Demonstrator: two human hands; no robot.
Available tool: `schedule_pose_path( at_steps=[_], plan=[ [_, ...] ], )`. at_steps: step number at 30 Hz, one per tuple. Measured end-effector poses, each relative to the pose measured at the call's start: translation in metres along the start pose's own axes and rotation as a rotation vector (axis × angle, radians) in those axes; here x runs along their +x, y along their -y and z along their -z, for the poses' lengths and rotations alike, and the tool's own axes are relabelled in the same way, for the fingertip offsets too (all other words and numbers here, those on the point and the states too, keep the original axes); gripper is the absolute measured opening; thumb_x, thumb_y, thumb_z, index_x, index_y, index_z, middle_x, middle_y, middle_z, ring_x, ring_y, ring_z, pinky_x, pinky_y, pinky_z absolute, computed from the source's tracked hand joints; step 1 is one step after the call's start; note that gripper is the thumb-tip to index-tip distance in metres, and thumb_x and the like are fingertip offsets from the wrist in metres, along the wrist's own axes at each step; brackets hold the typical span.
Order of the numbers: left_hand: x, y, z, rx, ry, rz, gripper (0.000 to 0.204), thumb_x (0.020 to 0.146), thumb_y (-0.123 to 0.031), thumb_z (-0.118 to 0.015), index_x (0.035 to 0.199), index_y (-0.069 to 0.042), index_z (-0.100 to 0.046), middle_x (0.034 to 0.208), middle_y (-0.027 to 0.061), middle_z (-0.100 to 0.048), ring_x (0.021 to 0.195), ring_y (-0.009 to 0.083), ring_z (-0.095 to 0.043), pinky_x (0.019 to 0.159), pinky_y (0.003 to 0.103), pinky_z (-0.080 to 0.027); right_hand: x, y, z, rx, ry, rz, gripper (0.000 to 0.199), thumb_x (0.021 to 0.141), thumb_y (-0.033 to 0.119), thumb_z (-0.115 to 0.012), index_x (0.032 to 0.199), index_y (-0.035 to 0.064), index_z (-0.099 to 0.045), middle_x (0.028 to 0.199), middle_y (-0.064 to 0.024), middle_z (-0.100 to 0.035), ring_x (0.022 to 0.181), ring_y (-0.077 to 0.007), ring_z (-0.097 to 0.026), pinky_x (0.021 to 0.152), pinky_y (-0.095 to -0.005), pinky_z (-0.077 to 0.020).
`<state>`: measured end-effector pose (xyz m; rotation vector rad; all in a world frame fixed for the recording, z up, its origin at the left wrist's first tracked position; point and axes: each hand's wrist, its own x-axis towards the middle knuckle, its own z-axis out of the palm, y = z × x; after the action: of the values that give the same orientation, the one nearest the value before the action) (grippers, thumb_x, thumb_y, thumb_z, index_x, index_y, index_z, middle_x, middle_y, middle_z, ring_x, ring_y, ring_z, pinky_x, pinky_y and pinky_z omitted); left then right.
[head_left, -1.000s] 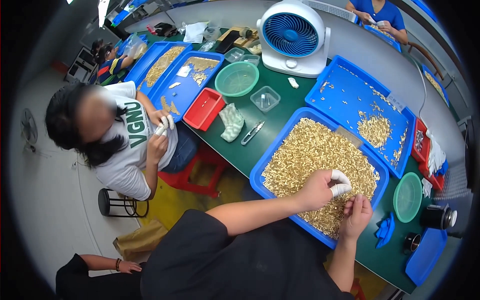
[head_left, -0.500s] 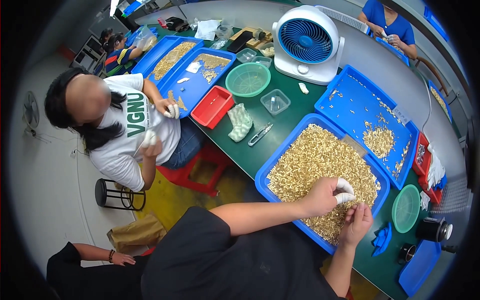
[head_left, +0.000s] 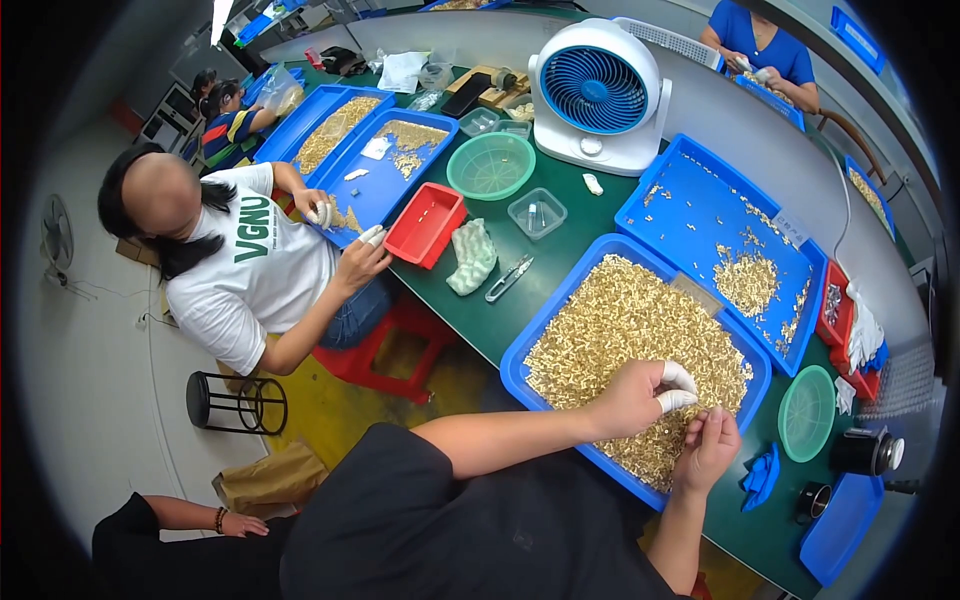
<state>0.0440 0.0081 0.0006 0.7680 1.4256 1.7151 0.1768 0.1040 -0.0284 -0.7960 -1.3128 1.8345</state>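
At the lower right of the frame, the right hand [head_left: 710, 448] has thumb and forefinger nearly closed; the left hand [head_left: 632, 400], wearing white finger covers [head_left: 679, 377], bends similarly. Whether they hold anything, I cannot tell. Beneath are small golden pieces [head_left: 620, 330] in a blue tray [head_left: 514, 370]. Farther, upper centre, stands a white fan [head_left: 592, 147].

Near, shiny, metal-looking gold parts [head_left: 640, 320] fill a smooth blue plastic tray [head_left: 548, 304]. The green table [head_left: 585, 215] looks smooth. Far, the fan [head_left: 598, 92] has glossy white plastic; left, the bag [head_left: 275, 478] resembles matt, creased paper.
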Motion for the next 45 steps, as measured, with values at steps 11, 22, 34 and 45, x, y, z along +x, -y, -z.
schedule_pose_path(
  at_steps=[11, 22, 34, 45],
  plan=[
    [0.000, -0.007, 0.000, 0.230, -0.044, -0.071, 0.009, 0.085, -0.008, -0.067, 0.090, -0.002, -0.065, 0.079, 0.0062, -0.065, 0.071, 0.0098, -0.059, 0.062, 0.027, -0.047, 0.000, -0.002, 0.001, -0.070, -0.016, 0.045, 0.019, 0.095, 0.016, -0.054, 0.085, 0.0004, -0.057, 0.071, -0.0049, -0.059, 0.055, -0.0065, -0.049, 0.048, -0.0175, -0.0384],
    [0.004, -0.012, 0.005, 0.393, 0.004, -0.289, 0.009, 0.081, -0.007, -0.069, 0.089, -0.004, -0.066, 0.078, 0.0088, -0.063, 0.068, 0.0207, -0.060, 0.059, 0.030, -0.046, -0.001, 0.002, -0.001, 0.010, -0.009, -0.014, 0.019, 0.095, 0.018, -0.054, 0.083, 0.0028, -0.057, 0.068, -0.0019, -0.055, 0.054, -0.0054, -0.046, 0.048, -0.0172, -0.0345],
    [0.006, -0.013, 0.005, 0.488, 0.002, -0.337, 0.008, 0.082, -0.008, -0.068, 0.087, -0.003, -0.066, 0.078, 0.0097, -0.063, 0.067, 0.0207, -0.060, 0.057, 0.031, -0.046, 0.000, 0.001, -0.003, -0.102, -0.028, 0.060, 0.021, 0.096, 0.017, -0.053, 0.081, 0.0029, -0.057, 0.067, -0.0017, -0.056, 0.053, -0.0053, -0.047, 0.047, -0.0171, -0.0355],
    [0.009, -0.014, 0.011, 0.452, 0.089, -0.342, 0.010, 0.080, -0.005, -0.069, 0.090, -0.002, -0.067, 0.084, 0.0093, -0.065, 0.076, 0.0216, -0.062, 0.065, 0.031, -0.048, -0.001, 0.006, -0.004, -0.087, -0.015, 0.021, 0.022, 0.094, 0.016, -0.055, 0.081, -0.0006, -0.059, 0.065, -0.0047, -0.059, 0.051, -0.0064, -0.049, 0.047, -0.0178, -0.0366]
  ],
)
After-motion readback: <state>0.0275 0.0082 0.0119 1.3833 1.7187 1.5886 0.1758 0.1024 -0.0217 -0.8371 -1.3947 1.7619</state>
